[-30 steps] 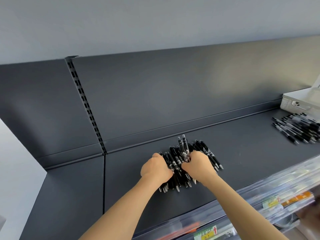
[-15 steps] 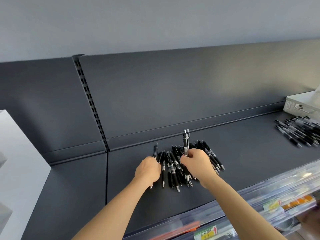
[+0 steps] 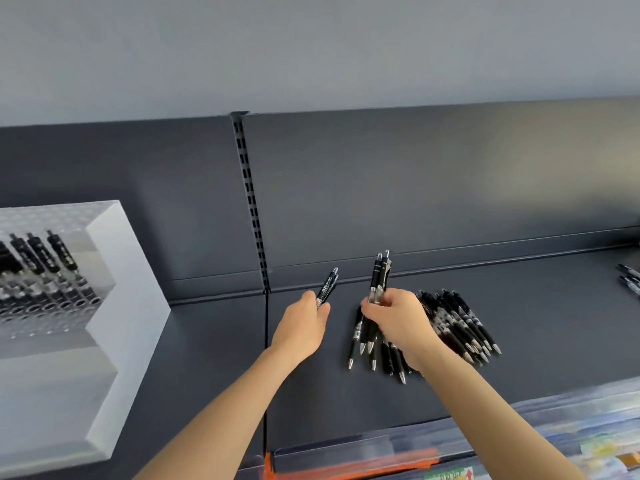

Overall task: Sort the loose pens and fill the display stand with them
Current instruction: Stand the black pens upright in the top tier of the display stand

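Shelf (image 3: pixel 540 368) is viewed from above. One pen (image 3: pixel 327 287) is pinched in the left hand (image 3: pixel 301 323), with its clip end angled up and away from the wrist. A small bundle of pens (image 3: pixel 380 277) is gripped upright in the right hand (image 3: pixel 398 320), tips protruding below the fingers. The loose pile (image 3: pixel 460 323) is spread on the shelf under and just right of that hand. The display stand (image 3: pixel 114 306), partly filled, is seen well left of the left hand. Further pens (image 3: pixel 628 280) are noted far right.
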{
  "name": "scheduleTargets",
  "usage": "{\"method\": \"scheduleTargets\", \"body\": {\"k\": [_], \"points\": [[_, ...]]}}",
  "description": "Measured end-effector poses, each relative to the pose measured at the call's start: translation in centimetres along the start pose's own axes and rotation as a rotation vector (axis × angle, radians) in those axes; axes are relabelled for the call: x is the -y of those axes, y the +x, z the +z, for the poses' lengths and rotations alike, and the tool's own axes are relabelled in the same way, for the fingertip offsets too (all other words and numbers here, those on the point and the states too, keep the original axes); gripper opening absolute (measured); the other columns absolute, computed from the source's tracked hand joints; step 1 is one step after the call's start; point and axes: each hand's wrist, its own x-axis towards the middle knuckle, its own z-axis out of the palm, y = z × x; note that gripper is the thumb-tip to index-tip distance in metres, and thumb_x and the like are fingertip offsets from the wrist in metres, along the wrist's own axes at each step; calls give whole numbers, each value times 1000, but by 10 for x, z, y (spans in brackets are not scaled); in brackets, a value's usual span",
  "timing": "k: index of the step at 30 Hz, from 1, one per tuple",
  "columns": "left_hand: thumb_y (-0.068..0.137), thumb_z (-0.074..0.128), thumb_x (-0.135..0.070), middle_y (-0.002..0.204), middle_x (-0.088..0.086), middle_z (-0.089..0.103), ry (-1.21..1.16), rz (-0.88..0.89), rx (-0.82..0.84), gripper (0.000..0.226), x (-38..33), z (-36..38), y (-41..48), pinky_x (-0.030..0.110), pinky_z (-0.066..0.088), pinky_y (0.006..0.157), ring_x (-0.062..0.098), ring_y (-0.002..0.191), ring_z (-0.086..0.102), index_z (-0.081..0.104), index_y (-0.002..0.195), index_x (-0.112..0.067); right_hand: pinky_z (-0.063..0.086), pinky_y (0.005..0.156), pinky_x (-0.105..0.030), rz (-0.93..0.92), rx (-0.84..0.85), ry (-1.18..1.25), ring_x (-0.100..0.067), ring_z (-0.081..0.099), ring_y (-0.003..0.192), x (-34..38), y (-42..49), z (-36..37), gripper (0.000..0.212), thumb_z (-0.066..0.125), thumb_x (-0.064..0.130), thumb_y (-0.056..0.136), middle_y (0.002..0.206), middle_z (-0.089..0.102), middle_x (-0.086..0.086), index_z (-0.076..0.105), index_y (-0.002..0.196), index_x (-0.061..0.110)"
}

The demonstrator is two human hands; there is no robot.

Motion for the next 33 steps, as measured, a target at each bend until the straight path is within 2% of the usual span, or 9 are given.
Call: {"method": "scheduleTargets", "body": {"k": [5, 7, 10, 14, 18, 21, 24, 27, 33], "points": [[100, 40, -23, 66, -3, 40, -31, -7, -100, 31, 24, -52, -13, 29, 28, 51, 15, 54, 34, 32, 71, -17, 37, 57, -26, -111, 28, -69, -16, 47, 60, 39, -14, 41, 11, 65, 9, 79, 72, 57, 0, 60, 87, 3], [99, 44, -22, 66, -2, 39, -41, -9, -149, 34, 37, -74, -19, 27, 26, 50, 14, 54, 33, 33, 68, -15, 35, 56, -26, -140, 52, -51, -15, 44, 57, 56, -21, 60, 6, 63, 10, 81, 67, 56, 2, 60, 82, 5], [97, 48, -23, 69, 0, 36, -71, 23, -212, 39, 56, -108, -31, 26, 22, 48, 14, 52, 30, 31, 63, -14, 30, 55, -26, -188, 58, -23, -16, 36, 54, 79, -35, 90, 16, 59, 15, 86, 58, 49, 2, 57, 75, 4], [95, 49, -22, 70, 1, 35, -72, 90, -298, 41, 77, -156, -53, 27, 20, 49, 14, 55, 29, 30, 60, -13, 27, 59, -29, -253, 31, -19, -18, 32, 58, 110, -56, 128, 26, 59, 17, 86, 60, 42, -1, 51, 76, -5], [93, 51, -20, 63, 0, 32, -90, 170, -342, 43, 102, -203, -69, 27, 17, 48, 14, 53, 27, 28, 58, -14, 24, 55, -29, -294, 11, -1, -18, 28, 54, 139, -76, 166, 27, 60, 15, 84, 56, 38, 0, 47, 71, -4], [91, 56, -19, 58, 0, 30, -121, 225, -377, 43, 127, -233, -78, 27, 15, 48, 14, 52, 25, 29, 58, -13, 27, 53, -28, -335, -21, 17, -17, 31, 54, 157, -89, 198, 22, 59, 14, 85, 52, 40, 3, 51, 72, -3], [91, 61, -20, 55, 2, 34, -168, 274, -381, 42, 153, -255, -88, 28, 18, 49, 16, 53, 28, 37, 59, -7, 28, 54, -29, -372, -37, 46, -19, 34, 57, 171, -100, 228, 20, 60, 14, 86, 57, 44, -3, 57, 80, -5], [89, 65, -20, 55, 5, 41, -216, 305, -412, 41, 173, -271, -96, 24, 21, 48, 16, 52, 32, 45, 61, 2, 28, 54, -29, -378, -73, 77, -19, 31, 56, 180, -104, 248, 19, 62, 14, 84, 52, 42, 2, 58, 77, -3], [90, 65, -23, 56, -3, 37, -235, 352, -452, 44, 206, -300, -106, 21, 25, 50, 8, 53, 32, 38, 56, -12, 23, 52, -25, -340, -128, 137, -14, 24, 50, 196, -98, 279, 25, 65, 13, 81, 44, 32, 12, 53, 60, 12]]}}
